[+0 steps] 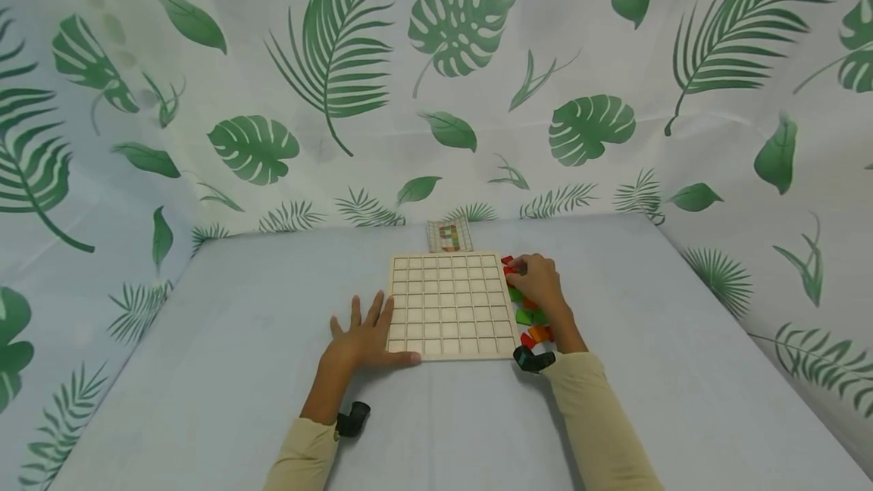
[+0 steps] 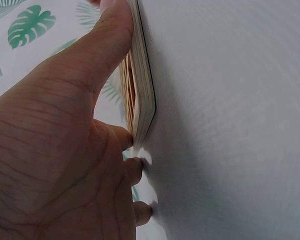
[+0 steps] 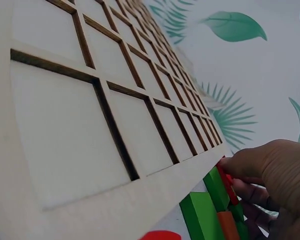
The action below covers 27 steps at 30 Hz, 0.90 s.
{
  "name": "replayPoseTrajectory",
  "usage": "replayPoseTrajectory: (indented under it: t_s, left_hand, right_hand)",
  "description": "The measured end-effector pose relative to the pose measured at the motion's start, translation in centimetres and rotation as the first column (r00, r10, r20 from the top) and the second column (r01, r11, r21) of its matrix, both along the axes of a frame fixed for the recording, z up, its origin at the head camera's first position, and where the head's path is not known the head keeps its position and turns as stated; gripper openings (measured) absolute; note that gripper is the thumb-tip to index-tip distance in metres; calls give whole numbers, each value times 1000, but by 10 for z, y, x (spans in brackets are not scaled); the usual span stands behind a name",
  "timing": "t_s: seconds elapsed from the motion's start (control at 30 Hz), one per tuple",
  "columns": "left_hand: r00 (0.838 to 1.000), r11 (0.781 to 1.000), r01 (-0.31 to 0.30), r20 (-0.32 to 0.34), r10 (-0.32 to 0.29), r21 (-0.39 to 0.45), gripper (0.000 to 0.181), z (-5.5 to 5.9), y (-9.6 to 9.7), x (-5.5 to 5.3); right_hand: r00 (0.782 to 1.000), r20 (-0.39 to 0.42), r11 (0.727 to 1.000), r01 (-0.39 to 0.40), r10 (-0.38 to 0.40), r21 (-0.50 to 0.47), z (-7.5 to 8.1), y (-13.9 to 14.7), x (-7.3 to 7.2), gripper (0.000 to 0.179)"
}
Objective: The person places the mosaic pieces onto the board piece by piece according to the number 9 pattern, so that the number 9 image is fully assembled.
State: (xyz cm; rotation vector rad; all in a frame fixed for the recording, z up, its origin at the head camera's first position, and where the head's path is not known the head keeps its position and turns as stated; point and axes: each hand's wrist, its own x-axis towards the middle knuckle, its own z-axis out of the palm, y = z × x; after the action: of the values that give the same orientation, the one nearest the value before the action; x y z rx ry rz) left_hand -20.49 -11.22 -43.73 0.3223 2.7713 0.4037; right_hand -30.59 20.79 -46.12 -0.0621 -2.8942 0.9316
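Note:
A square wooden grid board lies flat, its cells bare. My left hand is spread at its near left corner, thumb along the front edge and fingers by the left side. Seen in the left wrist view, the left hand touches the board's edge with straight fingers. At the far right of the board, my right hand reaches into a row of coloured pieces. The right wrist view has thumb and curled fingers pinching a red piece, beside a green block and an orange block.
Behind the board lies a small card with a coloured grid pattern. More pieces, such as a green one and an orange one, line the board's right side. A leaf-printed cloth hangs behind the pale table.

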Motion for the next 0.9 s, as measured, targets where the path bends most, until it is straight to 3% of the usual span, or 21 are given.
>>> replayPoseTrajectory:
  t_s: [0.43,0.9]
  left_hand:
    - [1000,1000,1,0,-1,-7,112,-3,-1,0]
    - [1000,1000,-2,0,2,6,112,-3,-1,-2]
  right_hand:
    - [999,27,999,40,-39,-37,1,-1,3,25]
    - [999,16,999,-29,30,-28,-2,4,-1,24]
